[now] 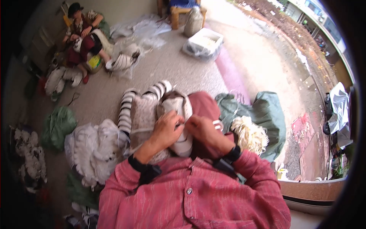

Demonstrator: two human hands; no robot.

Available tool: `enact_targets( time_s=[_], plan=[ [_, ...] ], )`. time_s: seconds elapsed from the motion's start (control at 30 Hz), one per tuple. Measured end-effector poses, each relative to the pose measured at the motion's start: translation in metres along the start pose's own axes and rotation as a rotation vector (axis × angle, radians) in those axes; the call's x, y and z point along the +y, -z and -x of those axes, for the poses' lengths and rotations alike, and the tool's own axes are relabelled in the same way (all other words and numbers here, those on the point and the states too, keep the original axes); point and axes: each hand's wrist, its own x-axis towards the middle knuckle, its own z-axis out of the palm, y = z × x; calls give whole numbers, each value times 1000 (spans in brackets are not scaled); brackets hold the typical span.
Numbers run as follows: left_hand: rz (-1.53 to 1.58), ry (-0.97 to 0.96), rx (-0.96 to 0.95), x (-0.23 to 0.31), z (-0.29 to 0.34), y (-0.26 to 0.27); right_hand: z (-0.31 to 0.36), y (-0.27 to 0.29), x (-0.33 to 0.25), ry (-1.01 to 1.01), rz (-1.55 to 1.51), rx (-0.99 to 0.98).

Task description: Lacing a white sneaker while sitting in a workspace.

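Note:
A pale beige and white shoe [176,102] lies on my lap, its opening pointing away from me. Over its left side is my left hand [166,129], fingers curled and pinched together; what they grip is too small to make out. My right hand [204,131] is closed at the shoe's right side, close to the left fingertips. A white shoelace [218,124] loops out beside the right hand. Part of the shoe is hidden beneath both hands. Just right of my lap, a bundle of cream laces [249,134] rests on a green sack [272,118].
Nested rows of white shoes [126,110] stand beyond my left knee. White shoes in a bag [97,147] and a green bag [59,128] lie to the left. Far left sits another person [85,32] among more shoes. A white box [206,40] stands farther ahead, near a stool [179,17].

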Motion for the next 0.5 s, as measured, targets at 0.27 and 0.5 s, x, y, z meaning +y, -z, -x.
enact_targets(
  time_s=[0.27, 0.5],
  plan=[
    [-128, -237, -4, -4, -7, 8, -24, 33, -9, 388, 429, -238],
    [-21, -270, -102, -30, -31, 8, -39, 23, 10, 380, 416, -166]
  ],
)
